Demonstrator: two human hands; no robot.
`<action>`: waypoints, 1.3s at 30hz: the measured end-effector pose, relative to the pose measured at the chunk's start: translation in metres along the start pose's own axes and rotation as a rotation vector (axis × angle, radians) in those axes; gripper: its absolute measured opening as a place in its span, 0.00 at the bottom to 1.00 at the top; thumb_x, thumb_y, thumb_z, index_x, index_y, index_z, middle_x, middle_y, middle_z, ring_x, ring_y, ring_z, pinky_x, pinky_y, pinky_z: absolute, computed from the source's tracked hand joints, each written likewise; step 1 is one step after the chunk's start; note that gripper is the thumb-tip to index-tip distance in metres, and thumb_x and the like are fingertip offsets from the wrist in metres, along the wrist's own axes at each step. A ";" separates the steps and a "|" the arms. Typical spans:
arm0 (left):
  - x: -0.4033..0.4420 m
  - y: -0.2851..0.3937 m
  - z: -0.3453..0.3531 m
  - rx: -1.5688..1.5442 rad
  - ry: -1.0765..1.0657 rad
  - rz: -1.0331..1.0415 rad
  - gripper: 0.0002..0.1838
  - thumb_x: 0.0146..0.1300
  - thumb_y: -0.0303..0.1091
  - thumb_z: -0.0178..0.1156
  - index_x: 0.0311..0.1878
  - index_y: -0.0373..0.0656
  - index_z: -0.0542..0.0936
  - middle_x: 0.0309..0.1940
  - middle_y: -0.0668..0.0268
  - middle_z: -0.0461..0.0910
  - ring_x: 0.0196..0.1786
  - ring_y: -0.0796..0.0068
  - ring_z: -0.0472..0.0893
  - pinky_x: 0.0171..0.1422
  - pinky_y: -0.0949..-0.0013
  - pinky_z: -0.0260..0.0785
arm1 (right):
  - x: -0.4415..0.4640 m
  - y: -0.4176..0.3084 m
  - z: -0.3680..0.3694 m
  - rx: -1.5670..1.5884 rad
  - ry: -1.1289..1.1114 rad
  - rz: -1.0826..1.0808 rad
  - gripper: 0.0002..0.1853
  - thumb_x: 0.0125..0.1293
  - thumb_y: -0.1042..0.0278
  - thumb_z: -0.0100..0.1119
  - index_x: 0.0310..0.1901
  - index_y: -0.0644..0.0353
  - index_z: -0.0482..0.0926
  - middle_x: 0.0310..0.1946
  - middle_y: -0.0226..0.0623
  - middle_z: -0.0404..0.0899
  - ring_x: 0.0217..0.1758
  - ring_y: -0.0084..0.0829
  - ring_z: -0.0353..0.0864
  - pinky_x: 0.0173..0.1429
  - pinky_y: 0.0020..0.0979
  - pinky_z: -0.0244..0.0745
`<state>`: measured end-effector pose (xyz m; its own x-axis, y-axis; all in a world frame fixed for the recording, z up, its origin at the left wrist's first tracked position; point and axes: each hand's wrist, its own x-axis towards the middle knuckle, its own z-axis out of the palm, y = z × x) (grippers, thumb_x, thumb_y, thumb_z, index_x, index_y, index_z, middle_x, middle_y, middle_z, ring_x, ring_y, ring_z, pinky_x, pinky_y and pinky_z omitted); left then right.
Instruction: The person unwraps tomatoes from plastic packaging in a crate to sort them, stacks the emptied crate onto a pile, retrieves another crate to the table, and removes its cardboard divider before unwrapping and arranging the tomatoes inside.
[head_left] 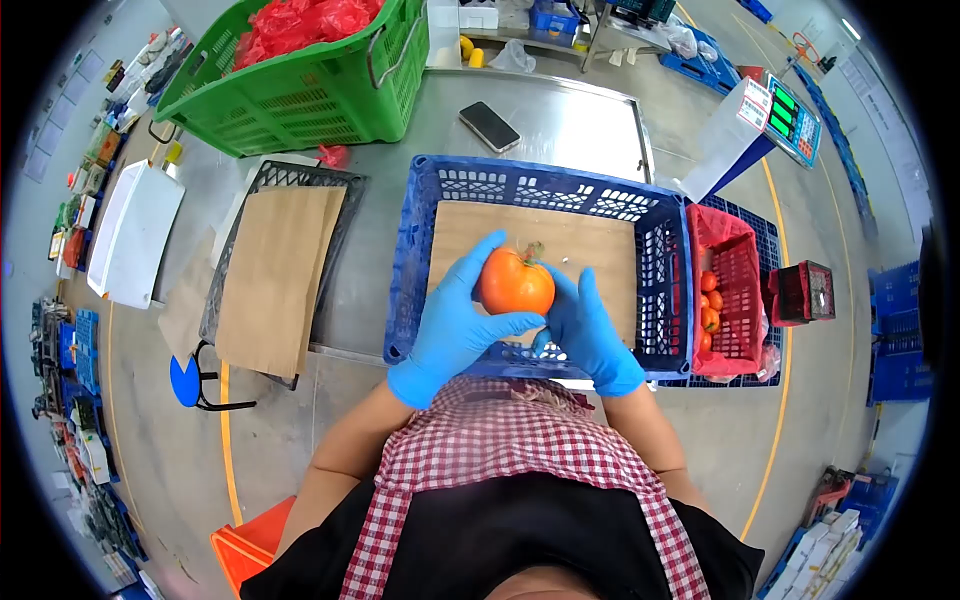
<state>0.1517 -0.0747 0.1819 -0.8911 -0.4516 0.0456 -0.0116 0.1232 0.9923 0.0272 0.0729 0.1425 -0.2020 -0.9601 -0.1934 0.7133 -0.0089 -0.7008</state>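
Observation:
A large orange-red tomato (517, 283) with a green stem is held above the blue plastic crate (545, 180), whose bottom is lined with brown cardboard. My left hand (460, 310), in a blue glove, wraps round the tomato's left side, its thumb running underneath. On the other side my right hand (593, 335), gloved too, cups the tomato with its fingertips against it; one finger points up and away. Where the right fingertips meet the fruit is partly hidden.
Right of the crate is a red basket (735, 290) holding several tomatoes, with a scale (790, 120) behind it. Brown cardboard sheets (275, 270) lie on a black crate at left. A phone (490, 127) and a green crate (310, 95) of red bags sit on the metal table (570, 115).

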 end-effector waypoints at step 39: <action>0.011 -0.033 0.074 0.294 0.219 0.029 0.29 0.55 0.28 0.65 0.62 0.39 0.70 0.58 0.61 0.72 0.59 0.69 0.73 0.61 0.67 0.66 | -0.122 -0.074 -0.142 0.745 -0.132 -0.191 0.39 0.61 0.38 0.50 0.66 0.57 0.60 0.63 0.55 0.64 0.55 0.58 0.74 0.47 0.57 0.76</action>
<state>0.1088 -0.0183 0.1407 -0.7752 -0.6186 0.1280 -0.1466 0.3732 0.9161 -0.0966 0.2301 0.1205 -0.3182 -0.9480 0.0003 0.9464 -0.3177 -0.0584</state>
